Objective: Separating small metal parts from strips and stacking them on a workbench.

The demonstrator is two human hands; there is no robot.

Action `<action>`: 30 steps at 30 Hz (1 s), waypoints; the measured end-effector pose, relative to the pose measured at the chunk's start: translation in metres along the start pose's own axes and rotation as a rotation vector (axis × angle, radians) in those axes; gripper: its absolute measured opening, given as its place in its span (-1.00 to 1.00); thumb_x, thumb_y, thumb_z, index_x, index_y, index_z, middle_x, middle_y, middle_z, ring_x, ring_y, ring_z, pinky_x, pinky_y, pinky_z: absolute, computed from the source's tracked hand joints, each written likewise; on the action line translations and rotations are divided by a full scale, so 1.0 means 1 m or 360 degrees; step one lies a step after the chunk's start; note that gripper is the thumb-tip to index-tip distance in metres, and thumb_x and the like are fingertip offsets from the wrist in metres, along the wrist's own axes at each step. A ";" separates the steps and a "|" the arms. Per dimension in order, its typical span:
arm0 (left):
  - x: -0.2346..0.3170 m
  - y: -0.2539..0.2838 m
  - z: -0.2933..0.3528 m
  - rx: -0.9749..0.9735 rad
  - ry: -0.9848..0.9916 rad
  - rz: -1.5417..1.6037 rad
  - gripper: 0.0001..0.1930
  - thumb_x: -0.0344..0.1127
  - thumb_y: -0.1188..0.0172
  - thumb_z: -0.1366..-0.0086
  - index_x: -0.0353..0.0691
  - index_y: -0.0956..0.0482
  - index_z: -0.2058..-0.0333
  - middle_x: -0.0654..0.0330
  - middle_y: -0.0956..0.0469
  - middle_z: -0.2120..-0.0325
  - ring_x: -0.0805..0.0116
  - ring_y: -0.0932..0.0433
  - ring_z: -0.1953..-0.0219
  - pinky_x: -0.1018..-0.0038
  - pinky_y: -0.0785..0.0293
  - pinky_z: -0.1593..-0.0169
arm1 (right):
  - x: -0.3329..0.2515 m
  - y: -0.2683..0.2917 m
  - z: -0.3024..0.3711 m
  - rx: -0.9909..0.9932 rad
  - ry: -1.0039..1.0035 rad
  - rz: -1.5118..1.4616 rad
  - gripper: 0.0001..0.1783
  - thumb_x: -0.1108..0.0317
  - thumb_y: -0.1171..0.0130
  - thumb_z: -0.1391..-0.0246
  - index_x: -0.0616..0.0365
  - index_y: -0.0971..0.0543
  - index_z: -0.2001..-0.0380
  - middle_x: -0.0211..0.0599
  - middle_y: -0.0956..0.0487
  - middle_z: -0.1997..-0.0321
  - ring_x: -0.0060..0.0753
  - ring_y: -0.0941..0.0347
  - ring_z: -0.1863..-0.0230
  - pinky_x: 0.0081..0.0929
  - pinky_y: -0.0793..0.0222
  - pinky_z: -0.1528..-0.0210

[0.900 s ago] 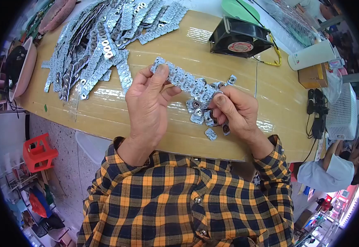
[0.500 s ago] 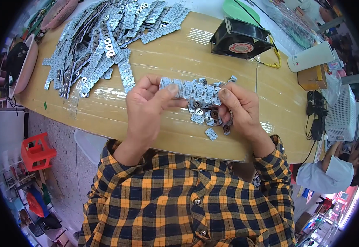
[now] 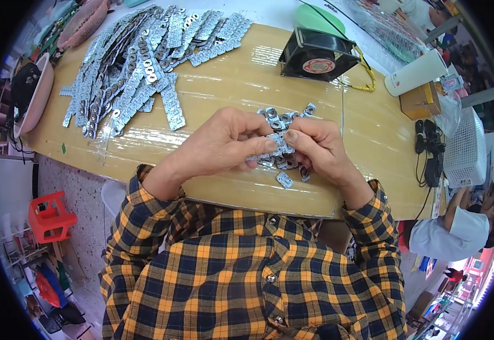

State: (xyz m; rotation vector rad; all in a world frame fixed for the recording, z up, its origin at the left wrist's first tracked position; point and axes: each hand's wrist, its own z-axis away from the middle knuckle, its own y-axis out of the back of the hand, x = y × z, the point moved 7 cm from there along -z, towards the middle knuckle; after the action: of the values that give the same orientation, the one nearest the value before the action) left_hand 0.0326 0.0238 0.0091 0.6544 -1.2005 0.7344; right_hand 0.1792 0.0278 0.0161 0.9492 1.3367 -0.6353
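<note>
Left hand [image 3: 224, 141] and right hand [image 3: 320, 148] both pinch closed on the metallic strip [image 3: 281, 143] bridging them, thumbs on top, above small loose pieces [image 3: 284, 180]; it looks light, thin and fairly stiff, probably weakest at its segment joints, best held by flat segments beside a joint

Shiny metal-looking strip [image 3: 281, 145], glossy smooth tabletop [image 3: 380, 164]; matt cloth shirt [image 3: 213, 272], smooth plastic stool [image 3: 57, 232], matt cardboard box [image 3: 418, 105]
</note>
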 end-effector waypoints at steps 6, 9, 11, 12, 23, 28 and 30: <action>0.009 0.010 -0.014 -0.0096 0.0053 0.0196 -0.84 -0.32 -0.21 -0.29 -0.33 -0.55 0.30 0.27 -0.58 0.50 0.63 -0.54 0.57 0.75 -0.41 0.53 | -0.004 0.006 -0.011 0.0065 -0.0066 -0.0066 -0.68 0.30 0.02 -0.28 0.22 -0.46 0.55 -0.53 -0.35 0.73 -0.78 -0.17 0.77 -0.74 -0.08 0.73; 0.023 0.020 -0.032 -0.0171 0.0014 0.0405 -0.84 -0.33 -0.21 -0.28 -0.33 -0.56 0.30 0.23 -0.60 0.51 0.61 -0.54 0.59 0.75 -0.40 0.56 | 0.007 0.012 -0.022 0.0008 -0.0320 -0.0846 -0.67 0.26 0.05 -0.30 0.23 -0.43 0.51 -0.49 -0.32 0.73 -0.75 -0.10 0.81 -0.71 -0.10 0.77; 0.032 0.019 -0.047 -0.0250 -0.0039 0.0572 -0.83 -0.32 -0.22 -0.27 -0.33 -0.56 0.30 0.19 -0.60 0.54 0.61 -0.54 0.60 0.74 -0.41 0.56 | 0.009 0.019 -0.030 -0.0008 -0.0307 -0.1045 -0.67 0.25 0.06 -0.31 0.23 -0.41 0.50 -0.48 -0.30 0.73 -0.74 -0.08 0.82 -0.70 -0.12 0.79; 0.031 0.020 -0.056 -0.0268 -0.0030 0.0573 -0.83 -0.32 -0.22 -0.27 -0.33 -0.56 0.30 0.19 -0.60 0.54 0.61 -0.54 0.60 0.74 -0.41 0.56 | 0.008 0.021 -0.033 -0.0035 -0.0275 -0.1247 -0.66 0.24 0.07 -0.32 0.23 -0.40 0.49 -0.47 -0.29 0.73 -0.73 -0.05 0.83 -0.68 -0.13 0.80; 0.050 0.030 -0.100 0.0419 -0.0885 -0.0342 -0.94 -0.48 -0.21 -0.15 -0.34 -0.54 0.40 0.15 -0.56 0.56 0.39 -0.55 0.55 0.48 -0.39 0.52 | 0.023 0.084 -0.054 0.0393 -0.0158 -0.0287 -0.69 0.28 0.04 -0.31 0.18 -0.44 0.52 -0.53 -0.35 0.74 -0.77 -0.20 0.78 -0.75 -0.09 0.73; 0.056 0.033 -0.096 0.0553 -0.1114 -0.0720 -0.95 -0.52 -0.21 -0.09 -0.30 -0.51 0.44 0.07 -0.50 0.57 0.14 -0.53 0.54 0.38 -0.42 0.50 | 0.025 0.083 -0.059 0.0373 -0.0064 -0.0075 -0.72 0.31 0.03 -0.30 0.18 -0.46 0.49 -0.55 -0.36 0.74 -0.81 -0.19 0.77 -0.76 -0.07 0.72; 0.058 0.038 -0.097 0.0616 -0.1167 -0.0779 -0.94 -0.53 -0.20 -0.08 -0.30 -0.50 0.46 0.06 -0.50 0.57 0.08 -0.53 0.52 0.34 -0.42 0.50 | 0.029 0.082 -0.063 0.0391 -0.0134 -0.0092 -0.72 0.32 0.03 -0.30 0.19 -0.46 0.49 -0.55 -0.36 0.74 -0.80 -0.17 0.78 -0.76 -0.07 0.73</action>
State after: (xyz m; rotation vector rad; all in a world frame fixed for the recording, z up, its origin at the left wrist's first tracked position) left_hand 0.0695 0.1315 0.0445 1.5693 -1.4757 0.3010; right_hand 0.2203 0.1266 0.0066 1.0710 1.2331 -0.8895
